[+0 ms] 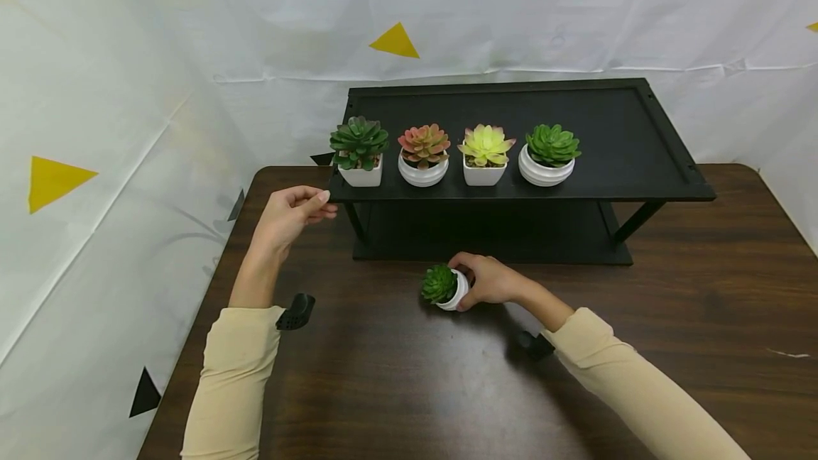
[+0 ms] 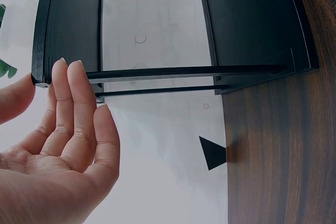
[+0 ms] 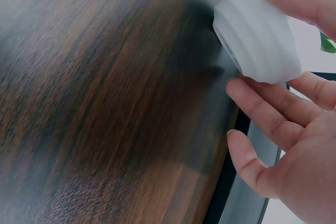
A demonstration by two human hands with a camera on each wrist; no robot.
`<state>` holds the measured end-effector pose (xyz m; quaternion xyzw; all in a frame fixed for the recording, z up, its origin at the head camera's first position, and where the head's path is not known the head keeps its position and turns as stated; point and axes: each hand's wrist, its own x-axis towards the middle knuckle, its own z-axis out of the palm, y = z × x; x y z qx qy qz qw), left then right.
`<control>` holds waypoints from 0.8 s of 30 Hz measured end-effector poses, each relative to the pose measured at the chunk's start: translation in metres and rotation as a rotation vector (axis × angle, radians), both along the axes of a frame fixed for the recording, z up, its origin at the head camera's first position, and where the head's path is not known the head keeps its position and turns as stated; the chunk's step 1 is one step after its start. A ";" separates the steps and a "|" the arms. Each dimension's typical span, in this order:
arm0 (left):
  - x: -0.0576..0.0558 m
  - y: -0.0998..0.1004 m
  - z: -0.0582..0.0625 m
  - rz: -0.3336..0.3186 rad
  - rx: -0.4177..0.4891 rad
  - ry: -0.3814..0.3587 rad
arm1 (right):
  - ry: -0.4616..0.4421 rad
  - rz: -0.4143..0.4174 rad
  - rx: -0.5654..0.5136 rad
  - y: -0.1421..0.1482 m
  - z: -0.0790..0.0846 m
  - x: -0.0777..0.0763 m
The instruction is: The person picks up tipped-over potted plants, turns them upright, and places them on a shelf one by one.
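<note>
My right hand [image 1: 488, 279] grips a small potted succulent [image 1: 439, 284] by its white ribbed pot [image 3: 257, 27], which is tilted over the table in front of the shelf. Thumb and fingers lie on opposite sides of that pot. My left hand [image 1: 295, 213] holds the front left corner of a black two-tier shelf [image 1: 613, 126], its thumb at the top edge and its fingertips [image 2: 76, 69] against the side. On the upper tier, four succulents stand in a row: dark green [image 1: 361, 174], reddish [image 1: 422, 174], yellow-green [image 1: 483, 174] and bright green [image 1: 546, 173].
The shelf stands at the back of a brown wooden table [image 1: 383, 375]. Its lower tier [image 1: 486, 229] sits beneath the upper one, joined by slanted black legs [image 1: 639, 221]. White sheeting [image 1: 511, 13] with yellow and black triangles hangs behind and to the left.
</note>
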<state>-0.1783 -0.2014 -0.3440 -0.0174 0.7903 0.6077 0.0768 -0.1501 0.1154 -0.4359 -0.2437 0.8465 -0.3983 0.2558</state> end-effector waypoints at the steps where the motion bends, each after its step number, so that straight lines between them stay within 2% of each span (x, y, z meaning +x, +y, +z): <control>1: 0.000 0.000 0.000 0.001 0.002 0.000 | -0.002 -0.003 0.005 0.001 0.000 0.000; 10: 0.000 0.000 0.001 0.007 0.010 -0.010 | -0.005 -0.013 -0.005 0.008 -0.004 0.004; 17: 0.000 0.000 0.001 0.008 0.007 -0.009 | 0.037 -0.007 -0.025 0.016 -0.009 0.007; 24: 0.001 0.000 0.002 0.002 -0.007 -0.005 | 0.031 -0.035 -0.012 0.023 -0.016 0.010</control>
